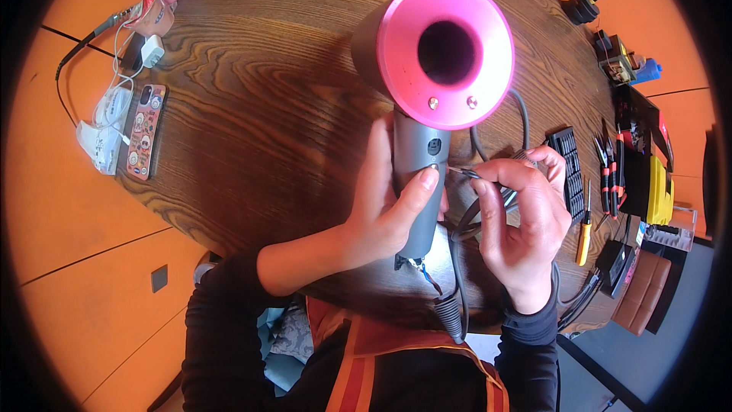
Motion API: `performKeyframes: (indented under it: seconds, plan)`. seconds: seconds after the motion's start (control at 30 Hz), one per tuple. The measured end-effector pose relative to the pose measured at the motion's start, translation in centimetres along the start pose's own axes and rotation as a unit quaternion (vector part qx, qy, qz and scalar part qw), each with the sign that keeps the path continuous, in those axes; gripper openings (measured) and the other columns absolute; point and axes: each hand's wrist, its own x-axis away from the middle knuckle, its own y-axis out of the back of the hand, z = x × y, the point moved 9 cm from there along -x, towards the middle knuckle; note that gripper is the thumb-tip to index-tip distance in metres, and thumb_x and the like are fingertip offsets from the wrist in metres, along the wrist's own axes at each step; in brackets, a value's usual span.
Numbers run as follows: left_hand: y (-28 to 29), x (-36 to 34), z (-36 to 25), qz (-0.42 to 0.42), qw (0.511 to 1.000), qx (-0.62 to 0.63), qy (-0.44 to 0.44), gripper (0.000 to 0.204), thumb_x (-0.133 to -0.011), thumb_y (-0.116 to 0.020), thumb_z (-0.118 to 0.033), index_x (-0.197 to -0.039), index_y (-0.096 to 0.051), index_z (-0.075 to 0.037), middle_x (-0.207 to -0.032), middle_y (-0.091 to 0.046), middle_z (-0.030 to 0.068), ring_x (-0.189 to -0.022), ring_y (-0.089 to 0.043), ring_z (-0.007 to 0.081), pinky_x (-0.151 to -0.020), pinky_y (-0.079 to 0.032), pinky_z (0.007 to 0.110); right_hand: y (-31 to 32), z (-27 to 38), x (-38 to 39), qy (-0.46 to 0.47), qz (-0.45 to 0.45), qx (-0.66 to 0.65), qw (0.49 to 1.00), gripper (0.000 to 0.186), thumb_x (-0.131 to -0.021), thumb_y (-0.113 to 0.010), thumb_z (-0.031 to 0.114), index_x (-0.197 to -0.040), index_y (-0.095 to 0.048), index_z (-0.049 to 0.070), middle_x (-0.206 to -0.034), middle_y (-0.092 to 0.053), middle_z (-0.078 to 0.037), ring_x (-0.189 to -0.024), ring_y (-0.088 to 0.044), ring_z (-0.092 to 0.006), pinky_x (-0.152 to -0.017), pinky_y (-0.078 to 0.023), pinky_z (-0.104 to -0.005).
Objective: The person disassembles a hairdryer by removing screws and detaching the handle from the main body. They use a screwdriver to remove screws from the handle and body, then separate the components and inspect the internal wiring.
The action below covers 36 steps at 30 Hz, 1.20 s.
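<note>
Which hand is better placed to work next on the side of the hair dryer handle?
Right hand: it holds a thin tool whose tip points at the hair dryer handle. The left hand is wrapped around the handle.

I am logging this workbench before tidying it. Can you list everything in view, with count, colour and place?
hair dryer: one, grey with pink head, centre, held upright
thin tool: one, dark, tip at the dryer handle
cord: one, grey, behind the dryer
bit case: one, black, right
screwdriver: one, yellow handle, right
pliers: red-handled, count unclear, right
phone: one, patterned case, left edge
table: one, dark wood, round
left hand: grip around the dryer handle
right hand: grip on the thin tool
</note>
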Motion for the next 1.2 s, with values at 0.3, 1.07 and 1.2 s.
performKeyframes:
  seconds: [0.3, 1.07, 1.2]
  plan:
    - [-0.2, 0.1, 0.1, 0.022, 1.000, -0.020, -0.008, 0.057, -0.089, -0.047, -0.021, -0.134, -0.016, -0.005, -0.100, -0.049, 0.0168, -0.072, -0.056, 0.0158, -0.060, -0.048, 0.026, -0.3, 0.4, -0.1, -0.002, 0.011, 0.009, 1.000, 0.017, -0.071, -0.066, -0.004, -0.082, -0.059, 0.006, -0.073, -0.063, -0.002, -0.061, -0.058, -0.0154, -0.084, -0.035, -0.0345]
    - [-1.1, 0.3, -0.2, 0.066, 0.998, 0.010, -0.005, 0.054, -0.092, -0.034, -0.028, -0.136, -0.013, -0.003, -0.101, -0.050, 0.0175, -0.066, -0.058, 0.0202, -0.057, -0.049, 0.029, -2.1, -3.7, 2.1, -0.295, 0.060, -0.293, 0.907, 0.003, -0.081, -0.062, -0.001, -0.084, -0.061, -0.001, -0.069, -0.065, -0.006, -0.062, -0.062, -0.0095, -0.056, -0.047, -0.0209]
    - [-1.0, 0.2, 0.7, 0.046, 0.995, 0.060, 0.070, 0.044, -0.094, -0.033, -0.026, -0.129, -0.020, -0.002, -0.099, -0.049, 0.0203, -0.064, -0.060, 0.0249, -0.055, -0.052, 0.035, 0.0, -3.9, 2.0, -0.243, -0.013, -0.198, 0.949, 0.007, -0.078, -0.065, -0.003, -0.085, -0.061, -0.002, -0.074, -0.065, -0.010, -0.063, -0.062, -0.0118, -0.058, -0.047, -0.0219]
